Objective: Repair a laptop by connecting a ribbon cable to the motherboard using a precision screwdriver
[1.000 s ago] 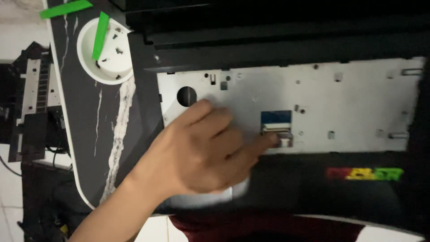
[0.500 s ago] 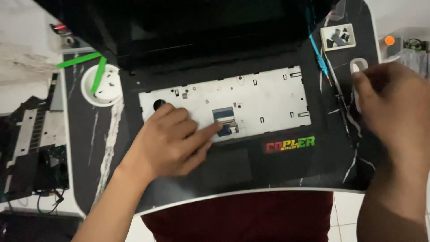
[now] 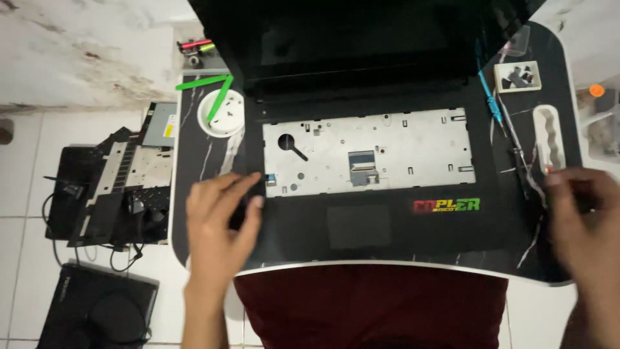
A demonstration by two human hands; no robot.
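**Laptop with keyboard removed: hand positions at the palm rest**

I viewed the scene from the head camera, looking straight down. The laptop [image 3: 381,194] lay open on the dark marbled desk [image 3: 194,148], its screen tilted back toward the wall. Its keyboard was out, so the bare metal tray [image 3: 400,145] showed, with a small ribbon connector [image 3: 363,167] near the middle.

1. Left hand [image 3: 223,223]: loosely open, fingers spread and slightly curled. It held nothing. The fingertips [image 3: 257,201] rested at the laptop's front left corner, just beside the tray's edge; I judged this placement steadied the base.
2. Right hand [image 3: 584,213]: blurred at the desk's right edge, fingers bent near a white parts tray [image 3: 550,139]. I could not tell whether it gripped anything.

Small items sat around the machine, apparently kept within reach: a white round dish [image 3: 223,115] with green plastic pry tools [image 3: 208,87] lying across it at the left, a blue screwdriver [image 3: 491,103] and a small square box [image 3: 520,76] at the right. On the tiled floor [image 3: 26,194] to the left lay a dismantled black chassis [image 3: 110,187], well apart from the desk work.
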